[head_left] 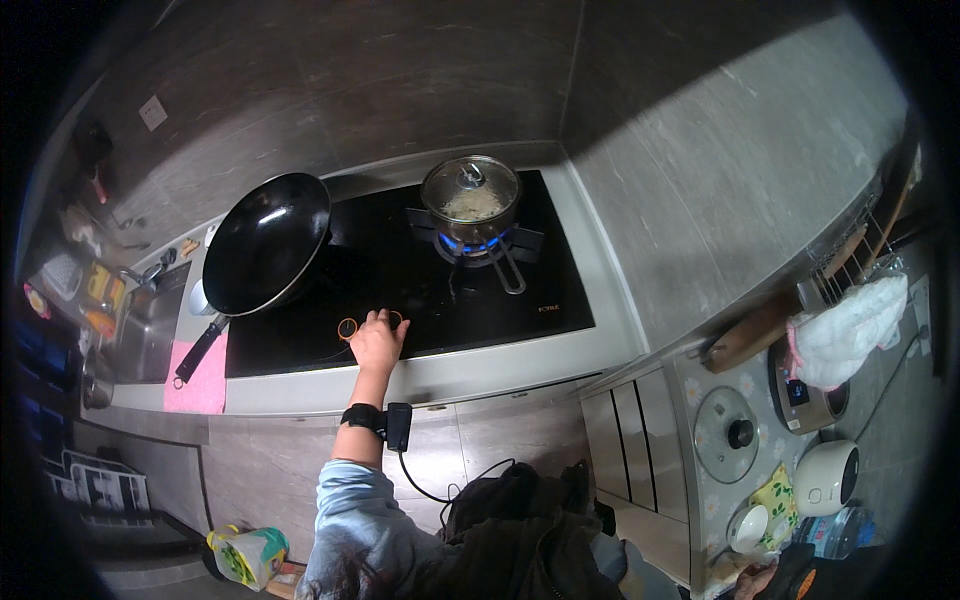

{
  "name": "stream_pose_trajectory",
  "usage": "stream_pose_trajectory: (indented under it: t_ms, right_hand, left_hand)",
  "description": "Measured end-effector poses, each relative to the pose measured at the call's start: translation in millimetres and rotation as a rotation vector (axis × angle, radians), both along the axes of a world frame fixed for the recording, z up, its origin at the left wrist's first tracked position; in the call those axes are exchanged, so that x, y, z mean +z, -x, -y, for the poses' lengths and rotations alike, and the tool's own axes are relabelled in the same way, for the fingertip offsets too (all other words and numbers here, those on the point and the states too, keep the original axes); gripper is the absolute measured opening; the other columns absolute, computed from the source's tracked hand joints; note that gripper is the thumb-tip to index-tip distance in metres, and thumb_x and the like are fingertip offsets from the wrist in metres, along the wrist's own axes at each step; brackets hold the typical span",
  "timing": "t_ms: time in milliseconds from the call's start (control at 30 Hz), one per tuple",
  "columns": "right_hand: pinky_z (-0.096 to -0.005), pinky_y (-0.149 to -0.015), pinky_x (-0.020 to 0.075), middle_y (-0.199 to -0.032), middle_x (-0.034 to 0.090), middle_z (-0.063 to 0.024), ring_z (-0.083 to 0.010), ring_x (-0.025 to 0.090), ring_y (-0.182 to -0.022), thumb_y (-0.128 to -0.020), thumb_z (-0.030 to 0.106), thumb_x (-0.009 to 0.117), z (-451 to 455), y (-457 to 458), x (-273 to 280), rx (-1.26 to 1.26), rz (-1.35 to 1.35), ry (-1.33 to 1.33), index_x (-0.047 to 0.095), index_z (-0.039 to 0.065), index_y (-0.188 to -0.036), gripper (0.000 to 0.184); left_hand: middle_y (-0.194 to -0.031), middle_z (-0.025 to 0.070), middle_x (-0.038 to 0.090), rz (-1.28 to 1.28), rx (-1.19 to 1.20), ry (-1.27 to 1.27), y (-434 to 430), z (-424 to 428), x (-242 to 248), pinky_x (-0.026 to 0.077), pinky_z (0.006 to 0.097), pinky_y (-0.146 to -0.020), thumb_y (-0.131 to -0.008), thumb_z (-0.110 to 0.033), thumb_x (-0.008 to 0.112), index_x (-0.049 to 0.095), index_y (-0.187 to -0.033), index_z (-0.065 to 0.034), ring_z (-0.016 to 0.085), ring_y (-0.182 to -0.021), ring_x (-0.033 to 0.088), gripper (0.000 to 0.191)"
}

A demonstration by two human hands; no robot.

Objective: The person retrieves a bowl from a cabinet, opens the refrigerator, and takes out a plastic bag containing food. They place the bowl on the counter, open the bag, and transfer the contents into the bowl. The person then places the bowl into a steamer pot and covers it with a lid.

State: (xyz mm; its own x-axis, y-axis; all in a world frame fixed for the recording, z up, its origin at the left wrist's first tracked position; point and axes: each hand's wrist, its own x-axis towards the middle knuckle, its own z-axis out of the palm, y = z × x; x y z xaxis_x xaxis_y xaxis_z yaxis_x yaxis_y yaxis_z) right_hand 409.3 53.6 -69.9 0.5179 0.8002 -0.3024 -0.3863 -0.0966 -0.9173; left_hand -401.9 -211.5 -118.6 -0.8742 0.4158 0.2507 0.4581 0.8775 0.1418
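Observation:
My left hand [376,341] reaches over the front edge of the black glass gas cooktop [420,330]. Its fingers are around the right control knob [395,320], which they mostly cover. Just left of them is another knob [347,328] with an orange ring. A small pot [471,196] with a glass lid sits on the right burner [466,255], over a lit blue flame. Pale food shows through the lid. On the left side rests a black wok [266,244], tilted, its handle pointing towards the front left. My right hand is out of view.
A pink cloth [196,379] lies under the wok handle, beside a steel sink [154,330]. On the right-hand counter are a glass lid [726,435], a white bowl [748,529] and a white appliance [825,478]. A plastic bag [247,556] stands at lower left.

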Motion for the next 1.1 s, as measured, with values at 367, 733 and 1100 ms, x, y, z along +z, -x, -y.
stream_pose_trajectory:
  t_ms: [367, 733, 1100]
  right_hand:
    - [-0.0347, -0.06, 0.0421, -0.078, 0.052, -0.0068, -0.0168, 0.049, -0.069, -0.091, 0.037, 0.044, -1.6, -2.8, 0.2, -0.008, 0.007, 0.007, 0.054, 0.004, -0.094, 0.034]
    - [-0.0331, -0.059, 0.0414, -0.076, 0.052, -0.0056, -0.0157, 0.049, -0.067, -0.091, 0.036, 0.045, -1.2, -5.0, -0.7, -0.019, 0.008, 0.012, 0.053, 0.005, -0.093, 0.032]
    - [-0.0314, -0.057, 0.0407, -0.074, 0.051, -0.0043, -0.0145, 0.048, -0.066, -0.09, 0.035, 0.047, -1.6, -7.6, -1.1, -0.021, 0.007, 0.011, 0.053, 0.006, -0.092, 0.029]
  left_hand:
    - [-0.091, 0.0087, 0.061, 0.028, 0.028, 0.0, -1.7, -2.1, 1.7, 0.051, 0.0361, -0.061, -0.078, -0.043, 0.063, 0.062, -0.101, -0.0067, 0.027, -0.078, 0.063, 0.043]
    - [-0.092, 0.0113, 0.064, -0.001, 0.043, -0.018, 0.3, -2.3, -1.1, 0.052, 0.0376, -0.06, -0.077, -0.049, 0.062, 0.065, -0.1, -0.0065, 0.029, -0.074, 0.064, 0.049]
    - [-0.084, 0.0126, 0.065, -0.009, 0.076, -0.017, 0.5, -4.3, 1.2, 0.051, 0.0375, -0.058, -0.073, -0.049, 0.066, 0.067, -0.09, -0.0059, 0.029, -0.071, 0.064, 0.046]
